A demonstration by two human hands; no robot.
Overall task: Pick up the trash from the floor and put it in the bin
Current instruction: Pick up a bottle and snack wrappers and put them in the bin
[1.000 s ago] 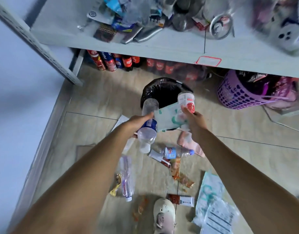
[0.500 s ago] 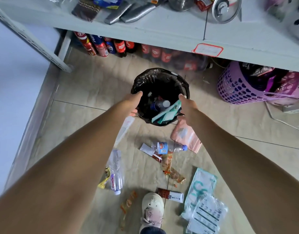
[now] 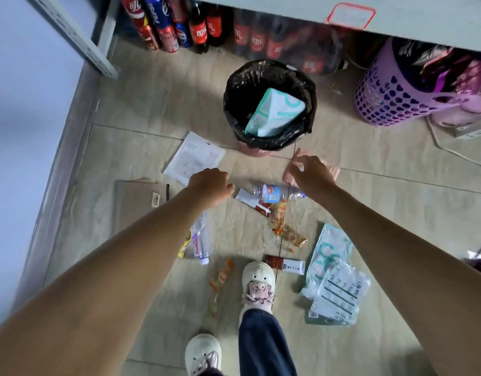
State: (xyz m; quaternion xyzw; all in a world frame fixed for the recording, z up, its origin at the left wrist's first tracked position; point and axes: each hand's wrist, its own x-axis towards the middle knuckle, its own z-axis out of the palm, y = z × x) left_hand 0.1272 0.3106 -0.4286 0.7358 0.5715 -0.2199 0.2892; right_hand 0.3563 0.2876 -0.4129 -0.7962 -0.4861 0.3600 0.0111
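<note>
Trash lies scattered over the beige tiled floor (image 3: 163, 104) around and below both outstretched hands. The left hand (image 3: 210, 185) hangs loosely curled and holds nothing; the right hand (image 3: 309, 172) has its fingers spread apart and is also empty. Between the two hands, just below them, lies a small clear plastic bottle with a blue and white label (image 3: 274, 192) on its side. It looks empty, so probably very light, smooth and easily dented; a grasp around the labelled middle would likely be surest. Touching the bottle, toward the left hand, is a flat white and red wrapper (image 3: 250, 202), thin and limp, best pinched at an edge. A pink soft pouch (image 3: 332, 170) peeks out from under the right hand. Just beyond the left hand lies a white flat paper packet (image 3: 194, 158). Nearer the person than the left hand is a larger crumpled clear bottle with a purple label (image 3: 200, 241). Nearer than the right hand are orange crinkly snack wrappers (image 3: 284, 229) and a pale mint and white plastic bag (image 3: 330, 253), all flimsy. Straight ahead, beyond both hands, stands the round bin lined with a black plastic bag (image 3: 233, 104), with a mint and white packet (image 3: 274, 114) sticking up inside it. Much trash remains to collect.
</note>
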